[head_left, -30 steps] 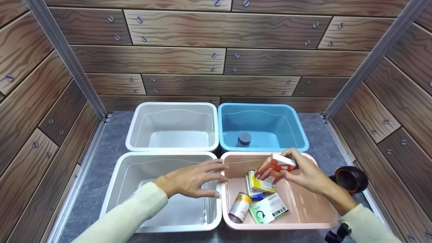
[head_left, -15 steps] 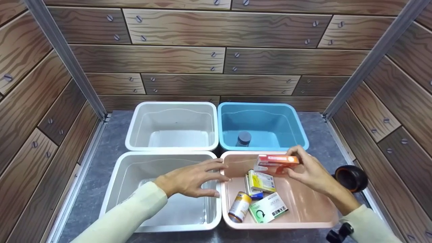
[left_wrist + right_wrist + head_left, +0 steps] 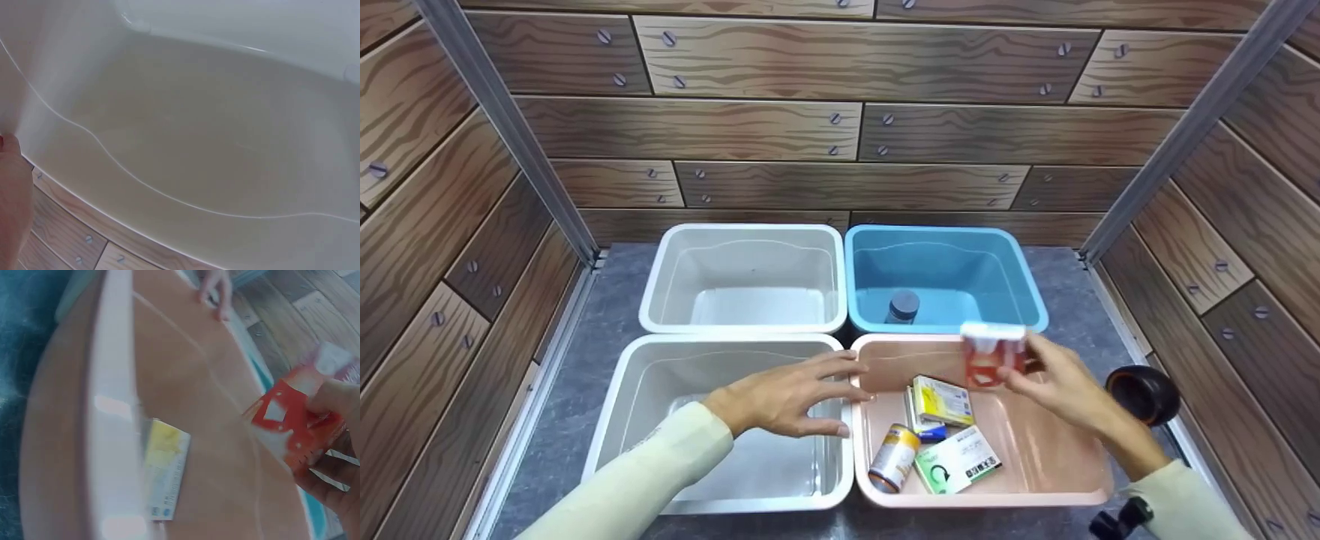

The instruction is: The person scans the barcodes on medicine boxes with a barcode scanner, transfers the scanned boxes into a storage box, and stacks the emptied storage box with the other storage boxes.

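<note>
My right hand (image 3: 1061,379) grips a small red-and-white box (image 3: 994,356), thumb on one face, raised over the back of the pink bin (image 3: 997,499). In the right wrist view the box (image 3: 298,419) shows a red printed side. My left hand (image 3: 791,397) spreads relaxed fingers across the rims where the front white bin (image 3: 720,506) meets the pink one; it holds nothing. Inside the pink bin lie a yellow-and-white box (image 3: 943,401) on top of a blue-ended one (image 3: 934,434), a green-and-white box (image 3: 958,461), and an orange-and-white can (image 3: 894,459) on its side.
A blue bin (image 3: 945,234) at the back right contains a dark-capped jar (image 3: 903,306). Another white bin (image 3: 750,229) stands at the back left. A black round cup-like object (image 3: 1144,395) sits right of the pink bin. Wood-patterned walls with metal corner posts enclose the table.
My right hand has lifted the red-and-white box off the other boxes and moved it slightly right, turning it to show different faces. The left hand stays put.
</note>
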`<control>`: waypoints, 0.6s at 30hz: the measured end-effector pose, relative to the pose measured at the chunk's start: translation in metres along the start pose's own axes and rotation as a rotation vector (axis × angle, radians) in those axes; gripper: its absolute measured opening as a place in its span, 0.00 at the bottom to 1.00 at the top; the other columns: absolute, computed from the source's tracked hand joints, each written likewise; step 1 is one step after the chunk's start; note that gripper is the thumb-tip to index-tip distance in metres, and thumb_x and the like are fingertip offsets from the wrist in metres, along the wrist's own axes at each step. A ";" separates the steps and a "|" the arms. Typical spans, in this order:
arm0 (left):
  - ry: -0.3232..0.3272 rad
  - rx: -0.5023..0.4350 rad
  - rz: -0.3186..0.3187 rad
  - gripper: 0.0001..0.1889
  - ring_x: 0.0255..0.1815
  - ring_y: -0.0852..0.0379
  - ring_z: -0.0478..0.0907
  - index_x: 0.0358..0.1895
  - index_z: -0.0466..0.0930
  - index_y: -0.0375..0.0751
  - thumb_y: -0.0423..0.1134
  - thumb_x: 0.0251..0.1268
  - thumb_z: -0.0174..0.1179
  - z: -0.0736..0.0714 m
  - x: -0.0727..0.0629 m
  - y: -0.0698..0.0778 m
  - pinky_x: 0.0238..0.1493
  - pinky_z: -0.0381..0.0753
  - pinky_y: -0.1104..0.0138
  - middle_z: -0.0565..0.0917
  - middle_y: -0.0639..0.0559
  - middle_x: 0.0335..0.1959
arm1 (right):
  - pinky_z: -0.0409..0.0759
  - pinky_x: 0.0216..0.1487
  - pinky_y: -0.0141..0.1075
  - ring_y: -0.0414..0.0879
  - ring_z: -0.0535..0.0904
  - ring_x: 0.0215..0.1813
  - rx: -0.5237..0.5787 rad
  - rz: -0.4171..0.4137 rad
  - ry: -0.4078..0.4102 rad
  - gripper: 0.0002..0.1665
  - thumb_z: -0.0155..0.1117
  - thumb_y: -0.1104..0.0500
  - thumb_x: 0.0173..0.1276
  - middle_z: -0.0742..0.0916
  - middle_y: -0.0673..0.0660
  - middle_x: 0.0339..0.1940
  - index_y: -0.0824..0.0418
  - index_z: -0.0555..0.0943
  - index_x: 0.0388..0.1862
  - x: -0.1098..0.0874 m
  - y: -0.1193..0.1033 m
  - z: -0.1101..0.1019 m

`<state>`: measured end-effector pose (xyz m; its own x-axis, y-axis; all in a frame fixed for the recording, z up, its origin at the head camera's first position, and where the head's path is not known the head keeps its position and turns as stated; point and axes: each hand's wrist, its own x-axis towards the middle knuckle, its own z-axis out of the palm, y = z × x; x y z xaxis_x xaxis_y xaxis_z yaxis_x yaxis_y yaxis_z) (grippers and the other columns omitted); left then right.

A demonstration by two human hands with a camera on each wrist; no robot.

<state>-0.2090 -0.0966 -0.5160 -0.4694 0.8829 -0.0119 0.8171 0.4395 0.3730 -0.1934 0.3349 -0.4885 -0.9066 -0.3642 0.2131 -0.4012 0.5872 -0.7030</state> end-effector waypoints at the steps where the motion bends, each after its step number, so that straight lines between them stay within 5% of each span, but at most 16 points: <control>1: -0.001 0.001 0.000 0.31 0.91 0.48 0.54 0.80 0.74 0.59 0.65 0.82 0.56 0.000 0.000 0.000 0.89 0.61 0.50 0.63 0.49 0.88 | 0.92 0.43 0.35 0.39 0.87 0.43 0.010 0.026 0.025 0.35 0.74 0.65 0.74 0.89 0.62 0.50 0.64 0.72 0.76 -0.001 0.000 -0.006; 6: -0.002 0.001 0.000 0.31 0.92 0.48 0.53 0.80 0.74 0.58 0.65 0.82 0.56 0.001 0.001 0.000 0.90 0.60 0.51 0.63 0.49 0.89 | 0.88 0.44 0.26 0.37 0.85 0.45 0.021 0.053 0.292 0.48 0.76 0.73 0.69 0.85 0.51 0.52 0.63 0.64 0.83 -0.007 0.011 -0.038; 12: -0.003 0.005 -0.004 0.32 0.92 0.48 0.53 0.80 0.74 0.59 0.65 0.82 0.56 0.001 -0.001 -0.001 0.89 0.61 0.51 0.63 0.50 0.89 | 0.83 0.47 0.17 0.31 0.85 0.45 0.126 0.216 0.657 0.44 0.74 0.78 0.65 0.86 0.39 0.49 0.63 0.70 0.79 -0.029 0.049 -0.060; 18: -0.008 0.005 -0.004 0.31 0.92 0.48 0.52 0.81 0.74 0.59 0.65 0.83 0.55 0.001 0.000 -0.001 0.90 0.60 0.51 0.62 0.52 0.89 | 0.82 0.48 0.15 0.28 0.84 0.47 0.292 0.418 0.815 0.44 0.72 0.80 0.65 0.85 0.37 0.51 0.57 0.72 0.76 -0.061 0.083 -0.058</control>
<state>-0.2090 -0.0972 -0.5167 -0.4696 0.8826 -0.0211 0.8170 0.4435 0.3687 -0.1789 0.4475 -0.5203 -0.8255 0.5130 0.2353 -0.0760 0.3121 -0.9470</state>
